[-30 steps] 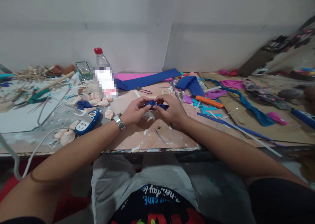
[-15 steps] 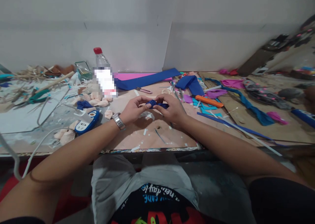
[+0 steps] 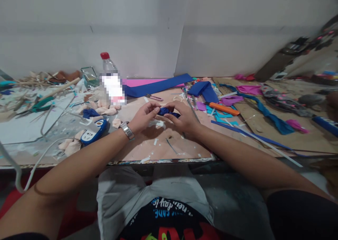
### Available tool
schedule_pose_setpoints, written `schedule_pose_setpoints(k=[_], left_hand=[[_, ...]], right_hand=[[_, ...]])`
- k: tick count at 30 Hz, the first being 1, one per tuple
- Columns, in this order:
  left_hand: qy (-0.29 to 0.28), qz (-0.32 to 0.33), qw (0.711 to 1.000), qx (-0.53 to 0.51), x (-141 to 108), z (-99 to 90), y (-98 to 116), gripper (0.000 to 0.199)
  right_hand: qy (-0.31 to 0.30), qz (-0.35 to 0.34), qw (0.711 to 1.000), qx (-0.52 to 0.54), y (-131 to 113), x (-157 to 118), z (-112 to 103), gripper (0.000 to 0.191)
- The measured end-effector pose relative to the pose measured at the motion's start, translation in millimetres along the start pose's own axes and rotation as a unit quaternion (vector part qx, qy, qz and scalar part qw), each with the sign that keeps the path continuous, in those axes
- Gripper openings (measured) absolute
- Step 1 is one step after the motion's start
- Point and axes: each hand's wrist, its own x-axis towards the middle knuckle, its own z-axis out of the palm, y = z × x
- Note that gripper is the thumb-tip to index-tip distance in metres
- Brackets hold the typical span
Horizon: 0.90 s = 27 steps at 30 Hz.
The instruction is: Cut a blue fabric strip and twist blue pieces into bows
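Note:
A small bunched piece of dark blue material [image 3: 164, 111] is between my two hands, above the middle of the table. My right hand [image 3: 183, 117] has its fingers and thumb closed round its right part. At its left end, my left hand [image 3: 144, 117] is pinched, thumb against fingertips, and a silver watch is on that wrist. Behind the hands lie a long blue strip [image 3: 161, 86] and small pink-handled scissors [image 3: 154, 97]. A folded blue strip [image 3: 204, 90] rests to the right of them.
An orange cutter [image 3: 224, 108] and coloured scraps lie at the right. On the left are a blue-white power strip [image 3: 93, 131], pale pink pieces [image 3: 71, 146], green-handled pliers [image 3: 42, 104] and a red-capped bottle [image 3: 105, 58]. A wall [image 3: 132, 32] rises behind the table.
The fingers of my left hand have drawn slightly left and closed into a tighter pinch, so more of the blue piece shows. My right hand has hardly moved.

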Motion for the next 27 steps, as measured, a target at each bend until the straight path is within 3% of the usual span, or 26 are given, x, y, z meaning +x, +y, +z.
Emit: schedule_pose_setpoints(k=[6,10,22,27], left_hand=[[0.02,-0.044,0.999,-0.013,2.5,-5.3,-7.2,0.048],[0.0,-0.041,0.999,-0.018,2.3,-4.7,-6.9,0.046],[0.01,-0.081,0.992,-0.098,1.1,0.3,0.0,0.037],[0.062,-0.104,0.987,-0.109,3.7,-1.4,-3.1,0.029]], right_hand=[[0.048,0.038,0.998,0.023,2.3,-0.3,1.9,0.038],[0.038,0.05,0.998,0.024,1.5,0.1,1.9,0.04],[0.029,0.036,0.998,0.031,3.0,-2.4,2.3,0.044],[0.028,0.046,0.998,0.035,4.1,-3.2,3.1,0.045]])
